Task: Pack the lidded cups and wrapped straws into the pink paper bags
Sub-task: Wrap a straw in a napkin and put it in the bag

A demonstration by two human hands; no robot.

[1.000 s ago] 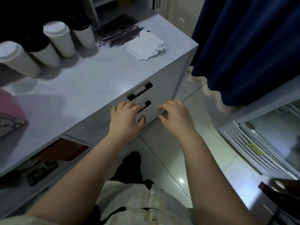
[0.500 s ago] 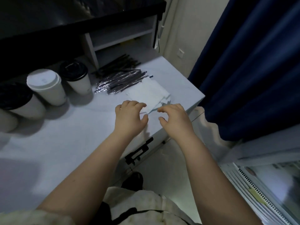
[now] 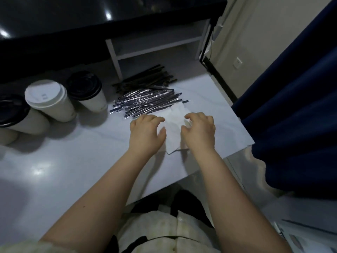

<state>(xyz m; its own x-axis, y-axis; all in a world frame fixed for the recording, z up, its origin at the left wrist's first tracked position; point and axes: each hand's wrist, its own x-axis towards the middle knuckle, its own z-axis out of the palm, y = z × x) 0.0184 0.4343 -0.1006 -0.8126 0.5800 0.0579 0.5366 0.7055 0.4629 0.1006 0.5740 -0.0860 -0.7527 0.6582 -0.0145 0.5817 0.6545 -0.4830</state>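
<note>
Currently left hand and right hand hover over white napkins, fingers loosely curled, pinching nothing visible. Wrapped straws lie just beyond at 12 o'clock, long axis roughly 8-to-2; left hand nearer. Lidded cups stand at 10 o'clock on the surface.

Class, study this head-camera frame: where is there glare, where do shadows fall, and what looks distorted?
Head view: glare spots on the black counter and white table; cups cast soft shadows toward the viewer; the wide lens bows straight edges; dim overall.
</note>
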